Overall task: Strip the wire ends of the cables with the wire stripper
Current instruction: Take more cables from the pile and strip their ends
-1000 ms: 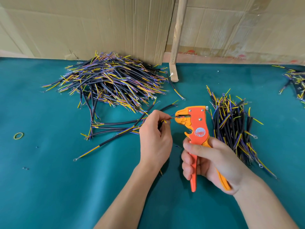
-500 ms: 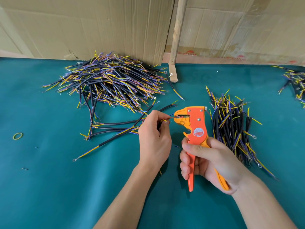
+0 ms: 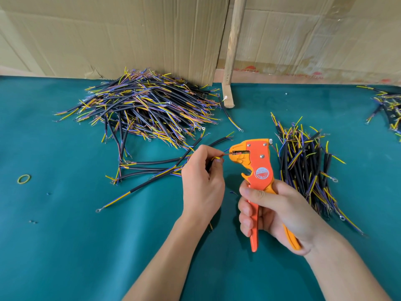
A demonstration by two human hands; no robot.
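Head view: near the middle of the table [image 3: 65, 246], the left hand [image 3: 202, 183] pinches a wire [image 3: 219, 157], feeding its end into the mouth of the orange stripper [image 3: 258, 168]. The right hand [image 3: 275, 210] is wrapped round the handles. The stripping step seems underway; next likely calls for a firm squeeze, wire held steady.

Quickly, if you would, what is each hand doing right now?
Left hand: pinches a cable, its wire end in the stripper's mouth.
Right hand: grips the orange wire stripper by its handles.
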